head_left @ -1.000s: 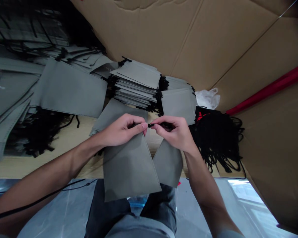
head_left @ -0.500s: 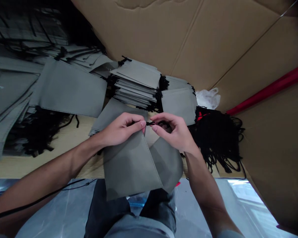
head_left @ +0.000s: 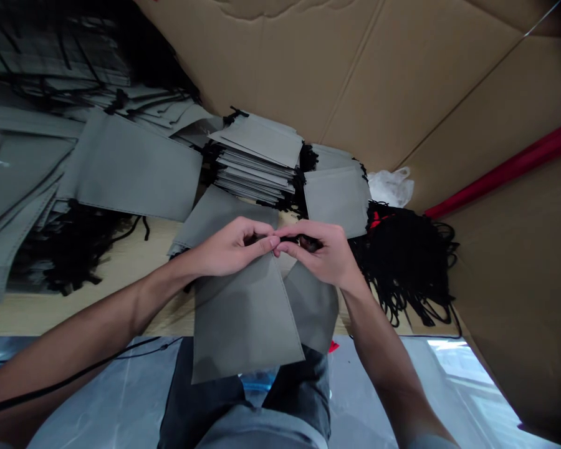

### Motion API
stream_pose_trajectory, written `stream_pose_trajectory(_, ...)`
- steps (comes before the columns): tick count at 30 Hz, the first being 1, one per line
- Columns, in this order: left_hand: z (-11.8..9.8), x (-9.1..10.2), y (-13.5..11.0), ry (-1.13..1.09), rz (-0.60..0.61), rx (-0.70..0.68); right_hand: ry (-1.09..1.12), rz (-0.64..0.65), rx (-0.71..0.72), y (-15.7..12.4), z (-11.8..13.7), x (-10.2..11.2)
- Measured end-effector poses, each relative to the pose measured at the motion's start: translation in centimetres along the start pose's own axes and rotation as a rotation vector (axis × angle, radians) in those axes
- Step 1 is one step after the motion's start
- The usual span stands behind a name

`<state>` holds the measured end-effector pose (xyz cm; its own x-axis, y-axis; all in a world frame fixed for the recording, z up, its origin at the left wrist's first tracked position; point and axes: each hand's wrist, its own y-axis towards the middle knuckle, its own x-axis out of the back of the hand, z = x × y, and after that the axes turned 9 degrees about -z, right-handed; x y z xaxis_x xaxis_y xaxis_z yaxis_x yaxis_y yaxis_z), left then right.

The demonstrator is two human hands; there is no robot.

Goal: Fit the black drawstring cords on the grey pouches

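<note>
Surroundings: stack of gray pouches [head_left: 262,140] on pale wooden table [head_left: 133,252], beyond hands; lower stack [head_left: 336,199] just right of it. Tangled heap of black cords [head_left: 409,268] beside right hand [head_left: 330,252]. Cardboard wall [head_left: 285,56] behind; red strip [head_left: 505,167] slanting across right side. Containers: crumpled plastic bag [head_left: 393,187], contents indistinct; stacked pouches lying flat. Left hand [head_left: 234,248] and right hand, fingertips together, pinch black cord [head_left: 290,239], largely hidden by fingers. Gray pouch [head_left: 245,324] hangs beneath left hand, past table's near edge.
</note>
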<state>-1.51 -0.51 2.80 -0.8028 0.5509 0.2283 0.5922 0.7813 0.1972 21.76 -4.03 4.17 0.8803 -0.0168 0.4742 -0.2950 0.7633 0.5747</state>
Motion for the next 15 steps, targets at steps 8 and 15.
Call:
stream_pose_trajectory(8,-0.2,0.5,-0.2,0.158,0.081,0.017,-0.04,0.102,-0.091,-0.1,0.2,0.3)
stream_pose_trajectory(15,-1.2,0.6,-0.7,0.102,0.17,-0.071,0.229,0.103,-0.185,-0.3,-0.4,0.4)
